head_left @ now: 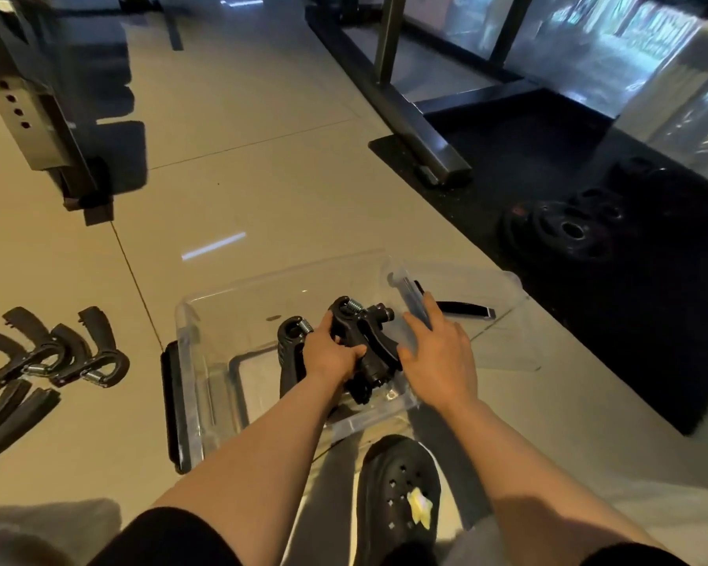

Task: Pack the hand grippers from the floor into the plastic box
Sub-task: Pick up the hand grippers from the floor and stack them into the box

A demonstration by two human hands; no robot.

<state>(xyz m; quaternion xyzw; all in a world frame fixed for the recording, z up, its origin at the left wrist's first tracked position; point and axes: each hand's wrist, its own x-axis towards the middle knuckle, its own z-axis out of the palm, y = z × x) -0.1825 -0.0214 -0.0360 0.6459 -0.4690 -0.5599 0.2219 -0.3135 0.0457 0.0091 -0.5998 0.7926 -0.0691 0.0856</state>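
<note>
On glossy tile, left hand (331,353) grips black grippers (364,341) inside clear box (189,341).

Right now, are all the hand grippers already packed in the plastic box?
No, several hand grippers lie on the floor left of the plastic box, while the left hand holds some inside it.

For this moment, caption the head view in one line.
Left hand lowers black spring hand grippers into clear plastic box; right hand steadies its wall.

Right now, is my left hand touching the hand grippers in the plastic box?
Touching. The head view shows the left hand with its fingers curled over the black hand grippers inside the plastic box, with no gap between them.
</note>
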